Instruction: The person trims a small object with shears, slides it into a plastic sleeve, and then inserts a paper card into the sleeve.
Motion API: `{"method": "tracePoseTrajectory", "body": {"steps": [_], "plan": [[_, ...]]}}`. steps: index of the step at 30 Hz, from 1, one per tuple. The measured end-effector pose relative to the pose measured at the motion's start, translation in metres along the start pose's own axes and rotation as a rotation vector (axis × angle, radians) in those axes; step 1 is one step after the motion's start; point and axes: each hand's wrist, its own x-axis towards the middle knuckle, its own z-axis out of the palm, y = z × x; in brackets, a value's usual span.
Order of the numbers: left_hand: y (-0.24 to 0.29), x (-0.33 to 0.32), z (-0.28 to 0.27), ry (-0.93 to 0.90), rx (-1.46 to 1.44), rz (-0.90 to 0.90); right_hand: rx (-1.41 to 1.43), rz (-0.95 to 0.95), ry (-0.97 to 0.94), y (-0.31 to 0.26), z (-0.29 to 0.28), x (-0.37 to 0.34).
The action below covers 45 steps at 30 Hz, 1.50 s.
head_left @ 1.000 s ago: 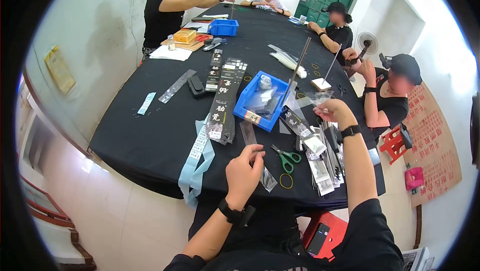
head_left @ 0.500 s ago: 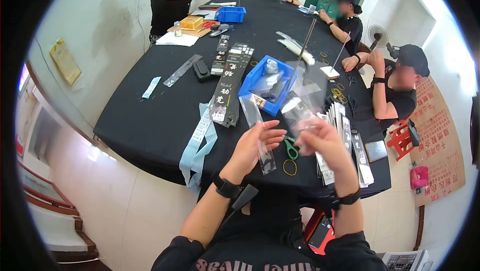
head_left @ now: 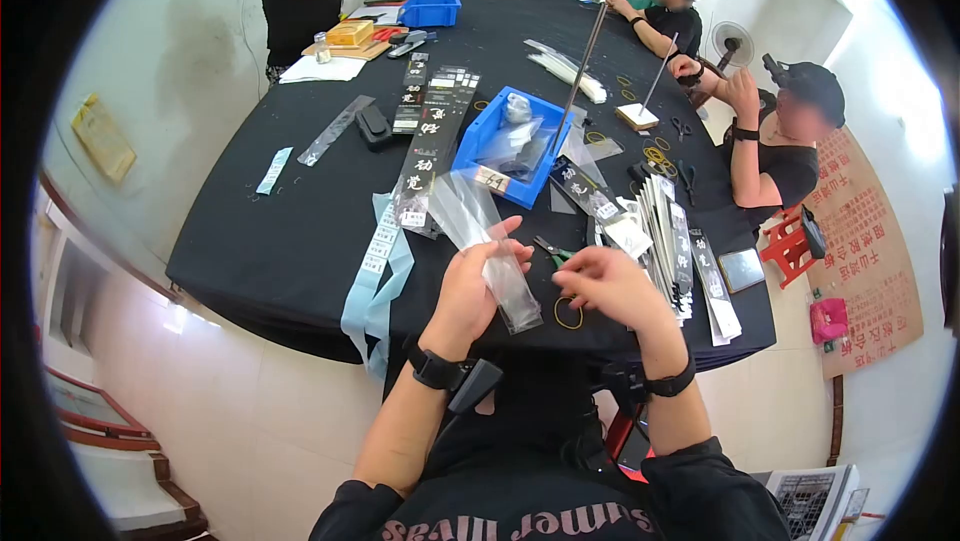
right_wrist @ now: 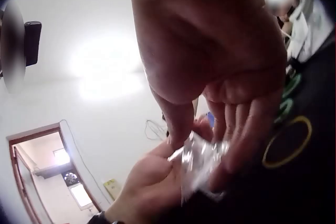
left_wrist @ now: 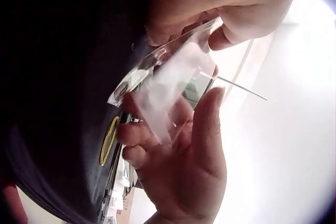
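Observation:
Clear plastic sleeves lie slanting across my left hand, whose thumb and fingers pinch them near the middle. Their upper ends fan out over the front of the blue bin. My right hand hovers just right of the sleeves' lower end, its fingers loosely bent and holding nothing. In the left wrist view, the right palm faces the crinkled sleeve, which overlaps its fingers. Beyond the right fingertips lie green-handled scissors, partly hidden, and a yellow rubber band.
The blue bin holds clear bags. Printed black packages lie left of it, above a light-blue label strip. White and black packets pile up at right. A thin rod stands on a block. Other people sit or stand around the table.
My right hand has come from the pile at right, bringing a clear sleeve to my left hand, and now holds nothing. The left hand holds more clear plastic than before.

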Motion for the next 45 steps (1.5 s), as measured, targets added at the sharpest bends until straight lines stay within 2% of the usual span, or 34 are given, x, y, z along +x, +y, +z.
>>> {"method": "tracePoseTrajectory", "body": {"steps": [2, 5, 7, 9, 11, 17, 18, 21, 23, 25, 27, 29, 31, 33, 36, 38, 39, 41, 43, 45], "plan": [[0.002, -0.003, 0.005, 0.036, -0.029, 0.003, -0.258, -0.129, 0.224, 0.008, -0.014, -0.002], [-0.003, -0.003, -0.001, 0.064, -0.086, 0.018, -0.399, -0.182, 0.304, 0.016, -0.008, -0.004], [-0.005, -0.003, -0.004, 0.046, -0.113, 0.023, -0.464, -0.142, 0.304, 0.014, 0.002, -0.006], [-0.006, -0.002, -0.006, 0.049, -0.105, 0.031, -0.618, -0.155, 0.433, 0.013, 0.015, -0.006], [-0.006, -0.002, -0.004, 0.059, -0.099, 0.044, -0.606, -0.136, 0.486, 0.015, 0.022, -0.004], [-0.004, -0.005, -0.002, 0.049, -0.056, 0.060, -0.537, -0.109, 0.480, 0.019, 0.016, 0.006], [-0.003, -0.006, -0.001, 0.052, -0.062, 0.058, -0.433, -0.084, 0.449, 0.012, 0.013, -0.002], [-0.004, -0.005, -0.002, 0.060, -0.037, 0.055, -0.294, 0.020, 0.360, -0.018, -0.012, -0.037], [-0.003, -0.006, 0.001, 0.063, -0.027, 0.058, -0.254, -0.046, 0.534, -0.012, -0.037, -0.058], [-0.002, -0.006, 0.000, 0.052, -0.042, 0.069, -0.192, -0.022, 0.721, 0.005, -0.072, -0.063], [-0.004, -0.007, -0.002, 0.045, -0.043, 0.070, -0.299, 0.106, 0.813, 0.019, -0.113, -0.052], [-0.005, -0.005, -0.003, 0.036, -0.044, 0.077, -0.503, 0.297, 0.716, 0.031, -0.148, -0.035], [-0.005, -0.005, -0.006, 0.017, -0.027, 0.039, -0.609, 0.289, 0.791, 0.066, -0.169, -0.011], [-0.006, -0.005, -0.006, -0.013, -0.056, 0.043, -0.750, 0.215, 0.883, 0.089, -0.175, 0.007], [-0.002, -0.008, -0.003, -0.015, -0.051, 0.024, -0.600, 0.325, 0.762, 0.088, -0.176, 0.012], [-0.001, -0.007, 0.003, 0.009, -0.064, 0.037, -0.753, 0.295, 0.811, 0.130, -0.197, 0.025], [-0.001, -0.007, 0.003, -0.035, -0.064, 0.026, -0.813, 0.294, 0.808, 0.130, -0.192, 0.025], [-0.001, -0.006, 0.001, -0.088, -0.018, 0.028, -0.752, 0.364, 0.785, 0.114, -0.185, 0.012], [-0.003, -0.003, -0.006, -0.158, 0.049, 0.040, -0.739, 0.151, 1.014, 0.085, -0.149, -0.014], [0.000, -0.006, 0.001, -0.148, 0.105, 0.035, -0.370, -0.111, 0.812, 0.040, -0.110, -0.038]]}}
